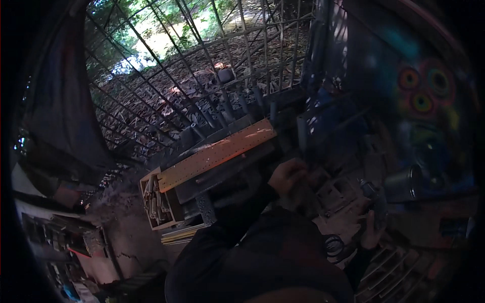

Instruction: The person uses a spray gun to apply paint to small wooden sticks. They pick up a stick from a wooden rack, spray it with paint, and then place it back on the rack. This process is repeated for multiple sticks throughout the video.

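In the head view, down on the right, here's the dark tool-like object (378,208), dull and shadowed, with a rounded, faintly shiny upper end. Its long axis seems to run roughly up and down the view, that rounded end pointing away from the wearer. The right hand (371,233) sits just below and left of it, fingers pointing up alongside; too dim to tell whether they grip it. Over to the left, the left hand (288,177) is blurred, fingers bent, their hold unclear, near the pale frame-like piece (331,196).
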### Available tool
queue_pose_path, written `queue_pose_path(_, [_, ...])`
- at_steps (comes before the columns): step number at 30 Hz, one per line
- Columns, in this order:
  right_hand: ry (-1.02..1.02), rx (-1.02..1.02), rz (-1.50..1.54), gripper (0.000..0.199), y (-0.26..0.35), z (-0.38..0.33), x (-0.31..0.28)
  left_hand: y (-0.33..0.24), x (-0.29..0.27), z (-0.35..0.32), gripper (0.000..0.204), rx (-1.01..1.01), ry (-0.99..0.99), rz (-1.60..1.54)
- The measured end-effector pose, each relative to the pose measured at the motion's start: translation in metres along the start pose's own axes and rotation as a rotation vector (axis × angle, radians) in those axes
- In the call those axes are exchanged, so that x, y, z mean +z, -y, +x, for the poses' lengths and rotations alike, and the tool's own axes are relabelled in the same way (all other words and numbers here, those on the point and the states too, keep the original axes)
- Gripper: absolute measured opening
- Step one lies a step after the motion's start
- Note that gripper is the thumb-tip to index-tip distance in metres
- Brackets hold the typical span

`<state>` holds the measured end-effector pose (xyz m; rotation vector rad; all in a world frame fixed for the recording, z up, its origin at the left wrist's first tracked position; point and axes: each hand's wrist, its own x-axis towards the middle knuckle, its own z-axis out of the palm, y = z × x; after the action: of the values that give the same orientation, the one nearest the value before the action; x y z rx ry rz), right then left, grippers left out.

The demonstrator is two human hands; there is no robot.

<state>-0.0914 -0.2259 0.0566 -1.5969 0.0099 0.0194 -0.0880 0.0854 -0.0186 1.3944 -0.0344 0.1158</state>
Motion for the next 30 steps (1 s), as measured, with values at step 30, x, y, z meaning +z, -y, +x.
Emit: queue_pose_path(30, [0.34, 0.059, -0.023, 0.028, -0.006, 0.012, 0.062, 0.016, -0.269, -0.094, 0.012, -0.181, -1.149, 0.709])
